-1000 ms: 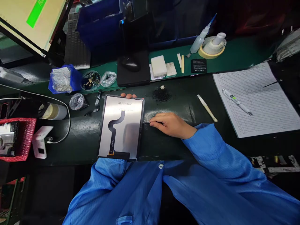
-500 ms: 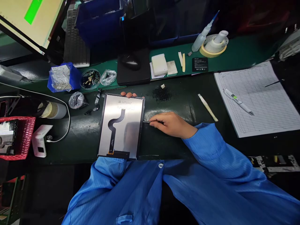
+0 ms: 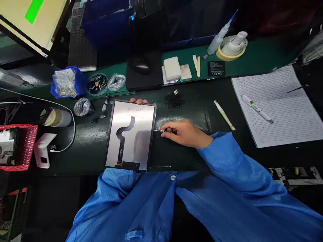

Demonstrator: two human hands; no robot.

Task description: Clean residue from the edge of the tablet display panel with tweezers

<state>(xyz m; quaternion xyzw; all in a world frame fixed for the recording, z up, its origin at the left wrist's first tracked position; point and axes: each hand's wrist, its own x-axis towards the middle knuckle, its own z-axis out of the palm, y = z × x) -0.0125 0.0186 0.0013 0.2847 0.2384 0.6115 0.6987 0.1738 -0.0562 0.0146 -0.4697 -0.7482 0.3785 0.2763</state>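
Display panel (image 3: 130, 136) is held over the near edge of the desk (image 3: 87, 151), silver back up, short side toward the body. It's supported from below by the L hand (image 3: 139, 101); only fingertips are seen past the far edge, so whether it's closed can't be told. Slim metal tool (image 3: 158, 130) is pinched btwn thumb & fingers of the R hand (image 3: 183, 133), tip brought to the panel's R edge; actual contact can't be confirmed.

Risks: panel edge could be chipped or bent if too much force is put thru the tool. If the tip is slipped inward, the back or ribbon cable (image 3: 119, 133) could be scratched. Panel could be tipped or dropped if L-side support is loosened. Black shreds (image 3: 174, 100) are scattered just beyond the R hand, so grit could be picked up.

Around: pale stick (image 3: 224, 115) & ruled sheets (image 3: 280, 117) w/ pen (image 3: 257, 109) are laid to the R; loose flex strip (image 3: 104, 107) is left nr panel's L edge, white cable (image 3: 75, 127) looped farther out. View of the L palm is blocked by the panel.
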